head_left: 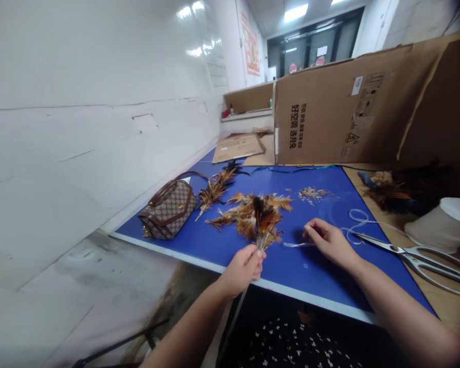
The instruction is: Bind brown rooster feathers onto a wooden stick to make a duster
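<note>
My left hand is closed around the pale quill ends of a feather bunch, at the front edge of the blue table. Its brown and dark tips point away from me. Behind the bunch lie loose brown feathers. My right hand hovers to the right with fingers curled and thumb against the index finger. Whatever is in that pinch is too small to make out. A white plastic string passes under or through this hand and loops towards the string roll.
Scissors lie right of my right hand. A patterned handbag sits left, beside a longer feather bunch. Feather scraps lie farther back. A large cardboard box stands behind the blue table; dark feathers lie far right.
</note>
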A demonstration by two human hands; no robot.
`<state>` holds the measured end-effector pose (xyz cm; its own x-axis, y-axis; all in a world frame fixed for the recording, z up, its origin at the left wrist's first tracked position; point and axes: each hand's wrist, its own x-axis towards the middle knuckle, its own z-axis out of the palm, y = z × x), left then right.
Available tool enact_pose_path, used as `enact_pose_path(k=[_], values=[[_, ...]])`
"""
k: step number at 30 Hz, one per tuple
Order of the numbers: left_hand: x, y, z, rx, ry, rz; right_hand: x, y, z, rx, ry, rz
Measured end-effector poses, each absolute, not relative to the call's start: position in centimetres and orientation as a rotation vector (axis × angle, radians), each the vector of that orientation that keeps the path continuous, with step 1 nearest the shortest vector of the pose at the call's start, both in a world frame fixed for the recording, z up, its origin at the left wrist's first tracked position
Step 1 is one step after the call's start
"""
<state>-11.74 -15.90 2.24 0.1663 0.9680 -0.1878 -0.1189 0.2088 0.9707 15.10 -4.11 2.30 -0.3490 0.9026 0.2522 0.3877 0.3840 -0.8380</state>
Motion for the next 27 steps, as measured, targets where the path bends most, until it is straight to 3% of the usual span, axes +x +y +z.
enact_pose_path(k=[5,18,22,27], values=[[-12.3,-16.6,1.6,1.023,1.107,1.072,13.8,-4.3,2.7,-0.978,-2.354,0.504],[-14.2,-18.2,1.7,1.061,1.15,1.146,14.3,-6.7,2.6,-0.941,-2.644,0.237],[-13.9,-17.9,2.5,1.105,1.161,1.121,13.5,-7.1,2.1,-0.992,-2.537,0.447],[-12.9,-15.1,4.7,1.237,1.145,1.107,12.7,-7.1,3.9,-0.943,-1.95,1.113]])
